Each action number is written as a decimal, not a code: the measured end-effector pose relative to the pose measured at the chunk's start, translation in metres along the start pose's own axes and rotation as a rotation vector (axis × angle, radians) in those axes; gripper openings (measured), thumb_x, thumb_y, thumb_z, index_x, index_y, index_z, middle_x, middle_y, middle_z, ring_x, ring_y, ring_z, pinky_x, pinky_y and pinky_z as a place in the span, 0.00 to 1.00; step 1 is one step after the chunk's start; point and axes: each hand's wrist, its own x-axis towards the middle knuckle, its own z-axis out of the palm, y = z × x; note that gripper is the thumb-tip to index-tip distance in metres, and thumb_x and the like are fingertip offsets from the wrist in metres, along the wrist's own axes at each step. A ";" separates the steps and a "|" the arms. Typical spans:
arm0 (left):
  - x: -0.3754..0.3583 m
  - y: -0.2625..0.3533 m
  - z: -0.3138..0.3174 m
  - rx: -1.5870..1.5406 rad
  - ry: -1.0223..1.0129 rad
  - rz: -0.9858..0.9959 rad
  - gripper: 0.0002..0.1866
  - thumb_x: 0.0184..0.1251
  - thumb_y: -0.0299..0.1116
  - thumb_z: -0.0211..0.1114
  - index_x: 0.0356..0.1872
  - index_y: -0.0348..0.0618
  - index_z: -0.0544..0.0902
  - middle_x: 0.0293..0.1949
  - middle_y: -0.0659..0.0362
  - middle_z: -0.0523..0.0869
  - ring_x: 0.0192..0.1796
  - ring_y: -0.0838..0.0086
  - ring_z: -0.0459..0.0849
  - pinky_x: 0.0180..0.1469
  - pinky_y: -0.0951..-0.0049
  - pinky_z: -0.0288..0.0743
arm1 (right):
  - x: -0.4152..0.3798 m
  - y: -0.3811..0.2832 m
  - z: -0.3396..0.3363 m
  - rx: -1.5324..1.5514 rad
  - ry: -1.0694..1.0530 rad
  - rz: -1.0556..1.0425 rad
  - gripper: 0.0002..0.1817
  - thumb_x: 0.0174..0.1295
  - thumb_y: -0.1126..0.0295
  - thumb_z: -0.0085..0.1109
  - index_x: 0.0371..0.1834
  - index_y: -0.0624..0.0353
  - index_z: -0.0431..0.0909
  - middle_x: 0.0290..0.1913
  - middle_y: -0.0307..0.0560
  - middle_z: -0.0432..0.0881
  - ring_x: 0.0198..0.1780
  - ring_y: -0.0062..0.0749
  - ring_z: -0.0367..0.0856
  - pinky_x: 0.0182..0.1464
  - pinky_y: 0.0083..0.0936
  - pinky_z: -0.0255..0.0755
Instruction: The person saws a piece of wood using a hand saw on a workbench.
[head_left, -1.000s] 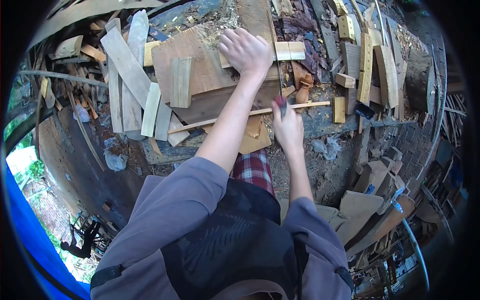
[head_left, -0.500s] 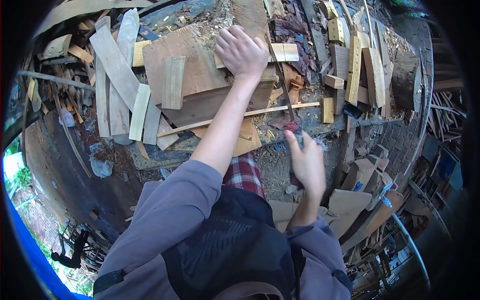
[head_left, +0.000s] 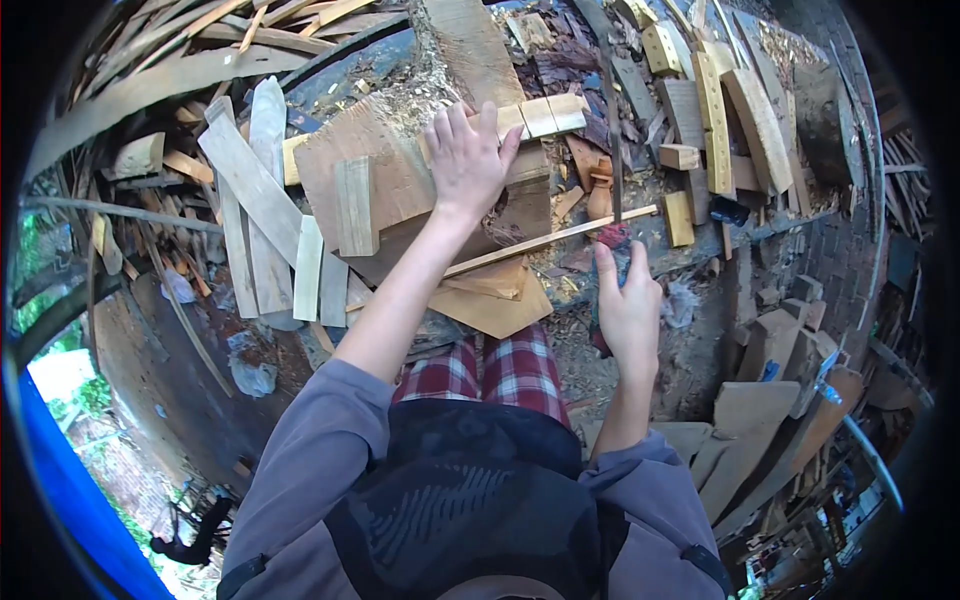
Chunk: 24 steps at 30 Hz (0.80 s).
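My left hand (head_left: 468,162) lies with fingers stretched out over a wooden strip (head_left: 553,116) that has thin lines across its right part. Beneath the strip are a broad rough plank (head_left: 365,125) and a thicker wooden block. In my right hand (head_left: 628,308) is the red, wrapped handle of a handsaw (head_left: 614,140). Its long, narrow, dark blade points away from me, to the right of the strip and apart from its end. A thin wooden stick (head_left: 560,238) runs between my hands, and a turned wooden piece (head_left: 600,190) stands close left of the blade.
Several flat boards (head_left: 268,150) lie at the left, near a small grooved block (head_left: 355,205). On the right are a yellowish bar with holes (head_left: 712,120), a dark phone-like object (head_left: 729,211) and stacked offcuts (head_left: 750,420). A person (head_left: 195,530) is far off at lower left.
The saw has moved right, away from the strip's end, and its blade now stands more upright. My left hand's fingers have gone from curled to stretched out. The view has shifted.
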 end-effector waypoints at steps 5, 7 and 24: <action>0.014 -0.019 0.004 -0.005 -0.085 0.130 0.24 0.72 0.60 0.52 0.43 0.50 0.83 0.34 0.59 0.75 0.40 0.65 0.74 0.45 0.64 0.65 | 0.004 0.007 0.016 -0.017 -0.108 0.015 0.27 0.71 0.47 0.51 0.53 0.64 0.71 0.29 0.72 0.81 0.37 0.70 0.82 0.37 0.56 0.73; 0.025 -0.024 0.006 -0.096 -0.040 0.129 0.22 0.74 0.54 0.53 0.36 0.47 0.86 0.31 0.58 0.79 0.38 0.65 0.77 0.41 0.63 0.70 | 0.005 0.007 0.016 -0.004 -0.117 0.010 0.27 0.71 0.47 0.51 0.53 0.64 0.71 0.28 0.72 0.81 0.36 0.70 0.82 0.37 0.56 0.73; 0.058 -0.018 0.023 0.050 0.025 -0.220 0.20 0.61 0.38 0.53 0.51 0.41 0.81 0.44 0.48 0.83 0.50 0.56 0.79 0.56 0.57 0.68 | 0.014 0.005 0.050 0.027 -0.124 -0.149 0.26 0.72 0.46 0.49 0.53 0.61 0.73 0.30 0.67 0.83 0.36 0.66 0.83 0.38 0.53 0.75</action>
